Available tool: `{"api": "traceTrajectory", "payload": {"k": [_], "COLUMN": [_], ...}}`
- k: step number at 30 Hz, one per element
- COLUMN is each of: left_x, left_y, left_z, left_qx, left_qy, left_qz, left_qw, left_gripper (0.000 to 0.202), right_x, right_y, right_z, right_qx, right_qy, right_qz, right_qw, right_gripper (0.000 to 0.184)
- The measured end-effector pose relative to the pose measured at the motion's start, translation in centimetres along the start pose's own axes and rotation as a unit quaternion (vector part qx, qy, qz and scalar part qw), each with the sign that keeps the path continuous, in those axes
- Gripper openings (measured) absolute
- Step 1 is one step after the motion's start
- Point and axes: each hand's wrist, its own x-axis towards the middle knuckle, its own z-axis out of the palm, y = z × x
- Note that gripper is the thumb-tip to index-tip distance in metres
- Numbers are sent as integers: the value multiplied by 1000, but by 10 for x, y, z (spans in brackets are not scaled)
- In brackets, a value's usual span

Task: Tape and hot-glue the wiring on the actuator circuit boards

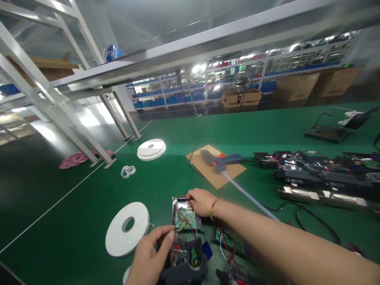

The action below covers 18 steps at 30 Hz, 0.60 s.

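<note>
My right hand [202,202] is curled over the far edge of a small module with a green circuit board [186,216] and coloured wires, gripping it on the green table. My left hand [150,253] pinches the top of a dark grey housing [184,266] full of wires and parts, which sits just in front of the board. Red and yellow wires run between the two parts. A coloured bracelet sits on my right wrist.
A large white tape roll [127,228] lies left of my hands, another [151,149] farther back, with small rings [128,171]. A glue gun [221,160] rests on cardboard [216,168]. More dark devices and cables [320,174] crowd the right side. Another board [230,239] lies under my right forearm.
</note>
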Motion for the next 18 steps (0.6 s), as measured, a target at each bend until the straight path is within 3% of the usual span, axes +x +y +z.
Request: {"api": "traceTrajectory", "payload": {"k": [7,13,18], "left_x": [10,33,61], "left_y": [14,50,80], "left_z": [3,5,8], "left_qx": [-24,165,288], "left_qy": [-96,-55,-102], "left_qz": [74,23,41], "left_qw": [992,985,951], "left_gripper": [47,46,27], "right_x": [-30,-43,-43], "right_y": [13,23,28], "right_z": [4,12,15], "right_qx": [-63,-63,-57], "right_qy": [13,44,56], "right_qz": [42,14,-2], "right_qw": [997,997,997], "right_gripper": [17,26,25]}}
